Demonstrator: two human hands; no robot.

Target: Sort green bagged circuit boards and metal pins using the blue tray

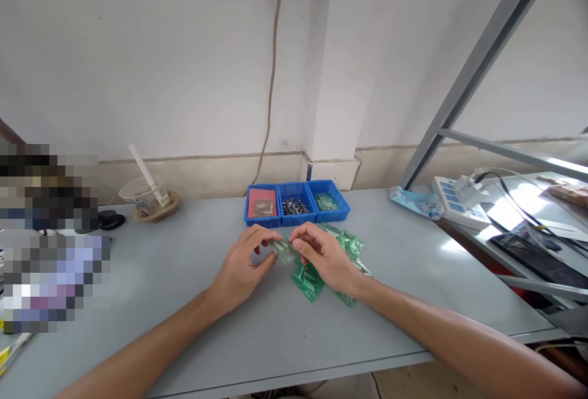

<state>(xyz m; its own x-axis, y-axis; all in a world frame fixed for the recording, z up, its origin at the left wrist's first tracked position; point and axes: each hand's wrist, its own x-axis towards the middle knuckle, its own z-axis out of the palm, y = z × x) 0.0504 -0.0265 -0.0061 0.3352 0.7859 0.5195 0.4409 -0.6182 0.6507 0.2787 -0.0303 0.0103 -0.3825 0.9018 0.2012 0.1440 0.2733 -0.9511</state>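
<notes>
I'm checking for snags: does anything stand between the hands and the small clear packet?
Nothing visible does: the left hand and right hand both touch the small clear packet. Green packets lie by the right hand, not in between.

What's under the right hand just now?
Green plastic packets show around the right hand, on the grey table, and seem to run beneath it. What sits directly below the palm is covered, so their number and overlap there can't be told.
</notes>
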